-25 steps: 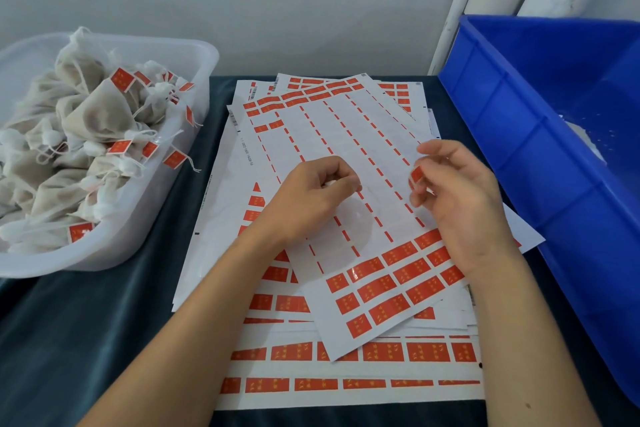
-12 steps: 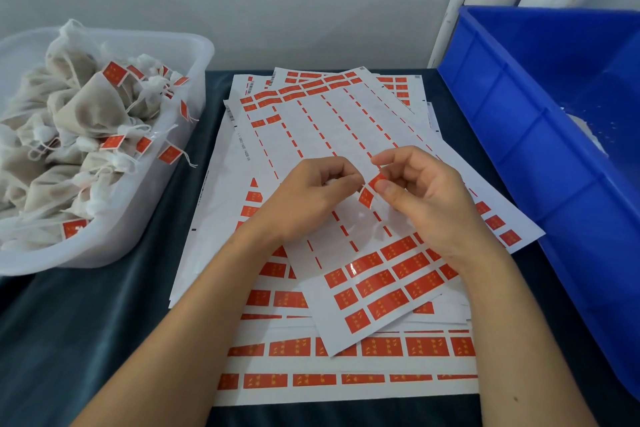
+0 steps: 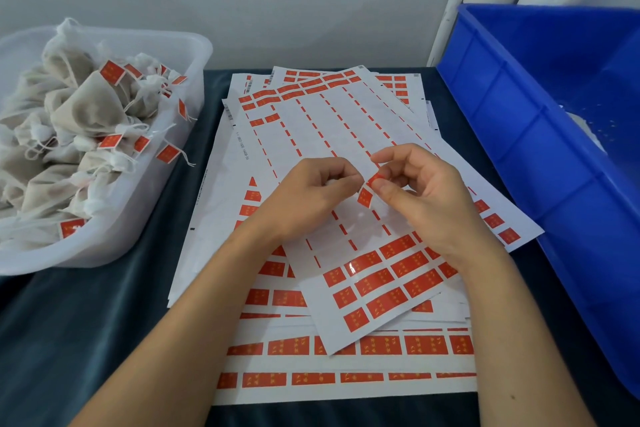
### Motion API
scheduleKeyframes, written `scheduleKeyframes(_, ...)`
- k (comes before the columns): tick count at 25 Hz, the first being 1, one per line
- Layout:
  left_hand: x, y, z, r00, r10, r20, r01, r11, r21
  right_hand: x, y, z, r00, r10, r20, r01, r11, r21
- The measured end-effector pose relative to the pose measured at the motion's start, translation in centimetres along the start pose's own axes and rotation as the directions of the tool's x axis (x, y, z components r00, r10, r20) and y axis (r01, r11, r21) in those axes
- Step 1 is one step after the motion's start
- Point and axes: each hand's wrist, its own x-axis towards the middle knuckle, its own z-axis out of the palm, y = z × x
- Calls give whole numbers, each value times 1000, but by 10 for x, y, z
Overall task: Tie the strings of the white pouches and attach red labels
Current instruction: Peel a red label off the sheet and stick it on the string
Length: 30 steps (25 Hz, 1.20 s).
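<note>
Over the top label sheet (image 3: 346, 135) my two hands meet. My right hand (image 3: 426, 198) pinches a small red label (image 3: 367, 192) between thumb and forefinger. My left hand (image 3: 311, 198) has its fingers curled, with fingertips at the label's left edge; something white shows inside the curled fingers, but I cannot tell whether it is a pouch string. Several white pouches (image 3: 90, 107) with tied strings and red labels lie piled in the translucent tub (image 3: 194, 55) at the left.
Several stacked sheets of red labels (image 3: 346, 347) cover the dark blue cloth (image 3: 86, 340) in the middle. A large blue plastic crate (image 3: 512, 107) stands at the right, close to my right forearm. A grey wall and white pipes are behind.
My right hand has carried the peeled red label leftward from the sheet's right side to my left hand's fingertips. My left hand stayed in place.
</note>
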Motion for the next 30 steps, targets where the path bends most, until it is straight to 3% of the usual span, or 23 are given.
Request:
scheduleKeyframes(12,1,-1,0,1000,1,12,-1,1000,11,1,3,3,999,-40,-10,39,996,-74)
scheduleKeyframes(16,1,-2,0,999,41,-1,-41,999,26,1,4,8,997,-75,-32,68,983,-170)
scheduleKeyframes(22,3,-4,-5,991,-86,-104,61,974,-218,0,-1,7,997,-8,-82,8,1000,3)
scheduleKeyframes(30,3,-2,-2,989,-60,-132,28,973,-228,2,3,14,998,5,-59,-12,993,-116)
